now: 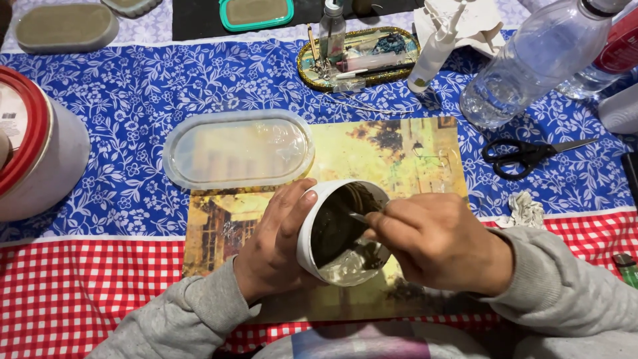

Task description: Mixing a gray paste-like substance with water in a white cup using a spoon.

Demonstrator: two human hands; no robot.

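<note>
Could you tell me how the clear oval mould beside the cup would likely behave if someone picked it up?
The clear oval mould looks thin and translucent, so probably light and somewhat floppy. Its glossy surface may be slippery. Lying flat and shallow on the tablecloth, it seems unlikely to roll or tip.

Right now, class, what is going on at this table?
A person in grey sleeves tilts a white cup with the left hand. The right hand works a thin tool inside it, in a dark mixture. The cup is over a picture mat, near a clear oval mould. Scissors lie to the right.
</note>
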